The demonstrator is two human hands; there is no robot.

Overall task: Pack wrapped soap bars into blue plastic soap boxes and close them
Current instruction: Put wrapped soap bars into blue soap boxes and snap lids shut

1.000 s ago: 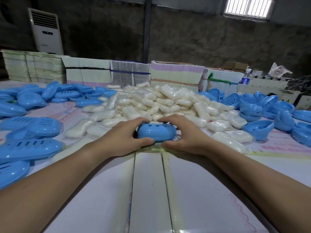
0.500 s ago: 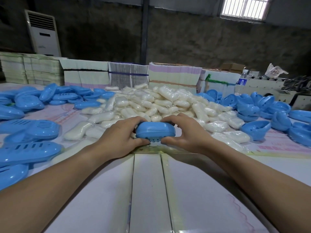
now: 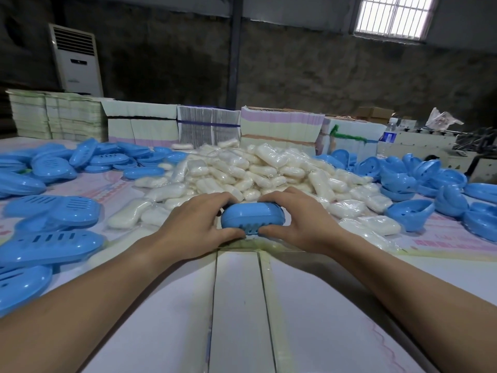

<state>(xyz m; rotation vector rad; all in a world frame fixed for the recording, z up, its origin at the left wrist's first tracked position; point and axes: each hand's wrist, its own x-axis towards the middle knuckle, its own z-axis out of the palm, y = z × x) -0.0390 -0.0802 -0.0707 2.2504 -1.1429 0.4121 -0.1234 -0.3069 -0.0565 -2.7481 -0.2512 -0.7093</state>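
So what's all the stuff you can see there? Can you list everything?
soap box: one, blue, closed, held at table centre
wrapped soap bars: big heap, white, behind the box
slotted box halves: many, blue, left side
bowl-shaped box halves: many, blue, right side
flat carton stacks: several, pale, along the table's far edge
water bottle: one, clear, blue label, far right
air conditioner: one, white, back left
window: one, barred, top right
left hand: grips the box's left end
right hand: grips the box's right end
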